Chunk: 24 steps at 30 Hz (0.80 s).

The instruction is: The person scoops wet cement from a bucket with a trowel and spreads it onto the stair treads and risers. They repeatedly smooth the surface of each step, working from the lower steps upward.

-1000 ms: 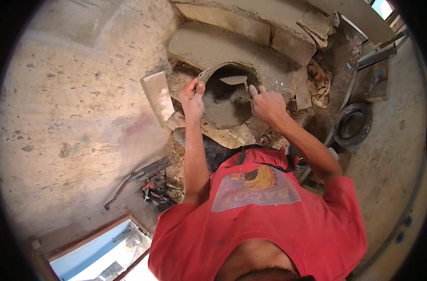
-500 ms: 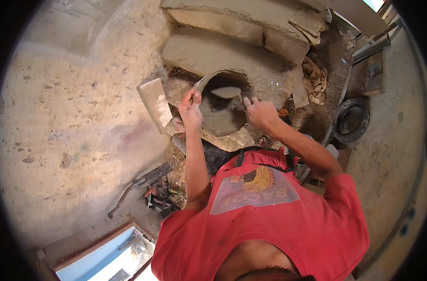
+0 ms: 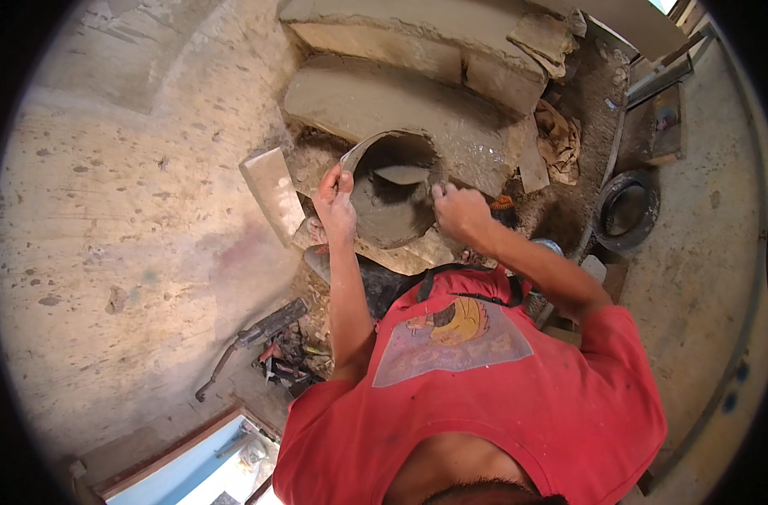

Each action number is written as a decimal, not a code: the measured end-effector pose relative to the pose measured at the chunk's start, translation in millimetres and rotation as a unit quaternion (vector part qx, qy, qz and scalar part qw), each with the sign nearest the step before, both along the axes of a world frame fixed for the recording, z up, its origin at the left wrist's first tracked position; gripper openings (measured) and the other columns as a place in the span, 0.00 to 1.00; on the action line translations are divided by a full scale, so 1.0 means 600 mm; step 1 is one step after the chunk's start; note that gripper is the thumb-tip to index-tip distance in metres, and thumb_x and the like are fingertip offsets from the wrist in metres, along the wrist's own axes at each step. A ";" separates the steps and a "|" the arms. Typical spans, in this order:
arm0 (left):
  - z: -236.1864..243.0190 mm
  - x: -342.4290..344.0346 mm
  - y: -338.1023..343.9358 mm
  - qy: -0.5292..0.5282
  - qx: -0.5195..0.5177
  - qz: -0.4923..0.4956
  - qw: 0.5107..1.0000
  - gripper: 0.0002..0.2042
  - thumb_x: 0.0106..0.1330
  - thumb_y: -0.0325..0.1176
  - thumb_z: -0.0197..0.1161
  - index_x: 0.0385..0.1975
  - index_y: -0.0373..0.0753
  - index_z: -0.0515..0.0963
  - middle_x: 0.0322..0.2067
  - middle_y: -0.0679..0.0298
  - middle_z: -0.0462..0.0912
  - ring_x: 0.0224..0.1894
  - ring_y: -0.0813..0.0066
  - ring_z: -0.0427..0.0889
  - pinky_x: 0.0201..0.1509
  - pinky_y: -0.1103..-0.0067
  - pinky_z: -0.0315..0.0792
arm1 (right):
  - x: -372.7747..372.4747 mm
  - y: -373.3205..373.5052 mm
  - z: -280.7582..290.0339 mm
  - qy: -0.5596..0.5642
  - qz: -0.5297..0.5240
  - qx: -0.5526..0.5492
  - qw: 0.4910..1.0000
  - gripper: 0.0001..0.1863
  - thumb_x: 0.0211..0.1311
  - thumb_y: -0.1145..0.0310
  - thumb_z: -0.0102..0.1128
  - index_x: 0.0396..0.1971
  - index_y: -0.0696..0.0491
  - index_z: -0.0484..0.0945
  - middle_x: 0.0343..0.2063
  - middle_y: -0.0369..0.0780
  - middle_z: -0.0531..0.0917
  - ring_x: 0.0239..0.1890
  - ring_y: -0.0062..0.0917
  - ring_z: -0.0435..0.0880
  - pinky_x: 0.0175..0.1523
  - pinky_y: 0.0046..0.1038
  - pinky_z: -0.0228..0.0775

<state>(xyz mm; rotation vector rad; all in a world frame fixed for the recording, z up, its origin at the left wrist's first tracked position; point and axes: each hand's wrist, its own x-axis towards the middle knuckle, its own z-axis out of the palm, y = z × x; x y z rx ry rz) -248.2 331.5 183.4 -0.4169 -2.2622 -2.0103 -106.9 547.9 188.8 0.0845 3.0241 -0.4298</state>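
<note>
A round, cement-smeared bucket [image 3: 392, 227] stands tilted toward me in front of a grey step. My left hand [image 3: 336, 206] is closed on its left rim, thumb and fingers pinching the edge. At the right side of the opening, my right hand [image 3: 461, 212] is closed in a fist around the handle of a trowel [image 3: 402, 174]. The trowel's pale blade lies inside the bucket, and most of the handle is hidden by the fingers. Grey mortar coats the bucket's inner wall; its bottom is in shadow.
Mortar-coated steps [image 3: 392, 93] rise beyond the bucket. A tile piece [image 3: 272, 194] leans at the left, by the stained wall [image 3: 131, 236]. Crumpled brown paper [image 3: 557, 141] lies to the right, with a black tyre-like ring [image 3: 626, 210] farther over. An orange-bristled brush [image 3: 503, 204] sits behind my right hand.
The whole view has shifted slightly. The trowel blade sits a little lower in the bucket opening and shows narrower. Both hands keep their grips.
</note>
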 end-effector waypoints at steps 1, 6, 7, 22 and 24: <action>0.002 -0.002 0.001 -0.013 0.012 -0.001 1.000 0.22 0.72 0.44 0.69 0.50 0.28 0.82 0.36 0.70 0.81 0.39 0.81 0.73 0.47 0.80 0.69 | 0.009 -0.007 -0.005 -0.047 0.010 0.003 0.999 0.19 0.65 0.65 0.54 0.50 0.61 0.78 0.37 0.52 0.84 0.35 0.46 0.88 0.38 0.45 0.81; 0.012 -0.002 -0.006 -0.019 -0.023 0.006 1.000 0.23 0.72 0.46 0.68 0.51 0.28 0.82 0.37 0.70 0.81 0.39 0.81 0.73 0.47 0.81 0.69 | 0.031 -0.015 -0.003 -0.041 0.034 -0.020 0.998 0.13 0.62 0.67 0.56 0.40 0.59 0.82 0.34 0.50 0.86 0.36 0.45 0.90 0.39 0.45 0.83; 0.015 0.001 -0.007 -0.019 -0.018 0.011 1.000 0.23 0.72 0.46 0.68 0.50 0.28 0.82 0.37 0.70 0.81 0.40 0.82 0.73 0.47 0.81 0.68 | 0.026 -0.013 0.003 -0.029 0.011 -0.021 0.999 0.13 0.62 0.67 0.56 0.39 0.59 0.82 0.35 0.50 0.86 0.36 0.45 0.90 0.40 0.45 0.83; 0.028 0.013 0.017 0.065 -0.093 -0.134 0.984 0.23 0.67 0.45 0.72 0.43 0.25 0.81 0.26 0.69 0.72 0.30 0.80 0.67 0.37 0.80 0.63 | -0.009 -0.019 -0.045 -0.162 0.000 -0.193 0.968 0.24 0.65 0.54 0.60 0.41 0.64 0.82 0.34 0.61 0.85 0.37 0.52 0.88 0.45 0.49 0.82; 0.027 0.010 0.009 0.063 -0.104 -0.150 0.981 0.22 0.68 0.44 0.72 0.43 0.25 0.81 0.26 0.69 0.72 0.30 0.79 0.67 0.37 0.80 0.63 | -0.014 -0.018 -0.058 -0.205 -0.001 -0.238 0.949 0.26 0.66 0.52 0.61 0.45 0.64 0.81 0.31 0.59 0.85 0.33 0.50 0.89 0.42 0.47 0.83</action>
